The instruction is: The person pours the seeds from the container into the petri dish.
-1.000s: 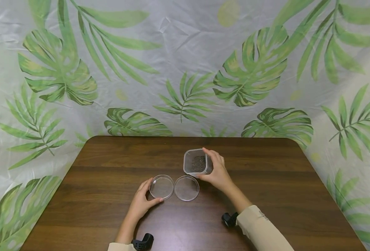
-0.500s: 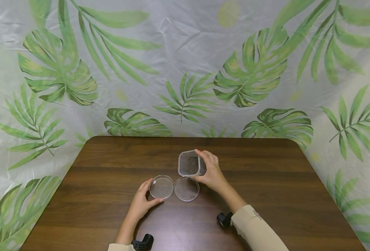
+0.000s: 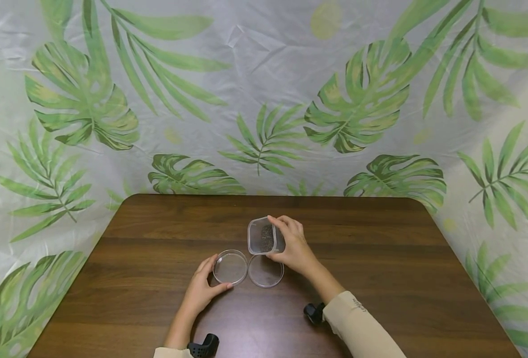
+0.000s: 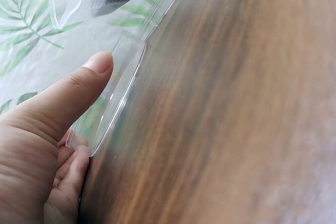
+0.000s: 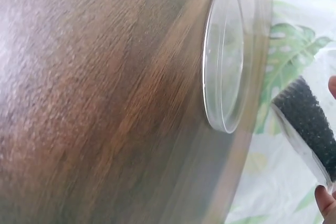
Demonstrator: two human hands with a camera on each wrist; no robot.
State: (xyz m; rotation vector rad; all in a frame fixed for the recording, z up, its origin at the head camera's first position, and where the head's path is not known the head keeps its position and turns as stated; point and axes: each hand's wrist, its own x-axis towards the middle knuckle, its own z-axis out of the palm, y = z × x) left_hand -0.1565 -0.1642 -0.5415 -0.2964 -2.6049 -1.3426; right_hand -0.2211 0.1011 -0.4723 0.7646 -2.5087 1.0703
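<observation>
A: What do the hands hold?

B: The right hand grips a clear, squared container, with fingers on its far side and thumb on its near side. The left hand is curled about the left dish, its thumb at the near rim and its fingertips at the outer left side.

A: And where do these things lie?

B: The left dish and the right dish, both clear and round, lie flat on the table, side by side; whether their rims touch cannot be told. The container is held raised and tilted just beyond them, with dark granules inside it.

A: Which relation in space governs the next movement?

B: In our judgement, the bearing of the container's mouth on the dishes. Its axis, from base to mouth, runs roughly from right to left across the person's front, the base being on the side of the right hand. In the head view its near edge overlaps the far rim of the right dish; the left dish lies leftward of the mouth and closer to the person.

A: Which hand is nearer each dish?

B: The right hand is nearer the right dish, the left hand the left dish. The right wrist view shows the container apart from the right dish; its exact height cannot be judged.
</observation>
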